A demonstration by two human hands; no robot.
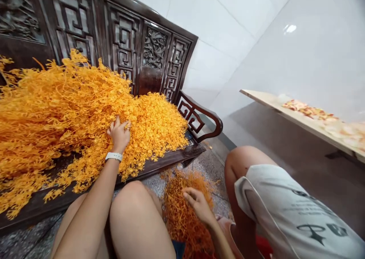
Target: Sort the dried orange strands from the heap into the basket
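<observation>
My left hand [119, 134], wearing a white wristband [113, 156], reaches into a big heap of yellow-orange artificial flower stems [82, 95] on a dark wooden bench. Its fingers are spread against the small blossoms, with no stem clearly gripped. Lower right, my right hand [198, 205] is over a bundle of darker orange stems [182, 221] standing between my legs and another person's. The fingers of that hand are curled towards the thumb. What they hold, if anything, is too small to make out.
The carved bench [152, 76] has a curved armrest [207, 122] at its right end. Another person's leg in light printed shorts [285, 202] is close on my right. Beyond it, a wooden board [268, 99] carries pale and reddish pieces. Speckled floor [211, 156] shows between.
</observation>
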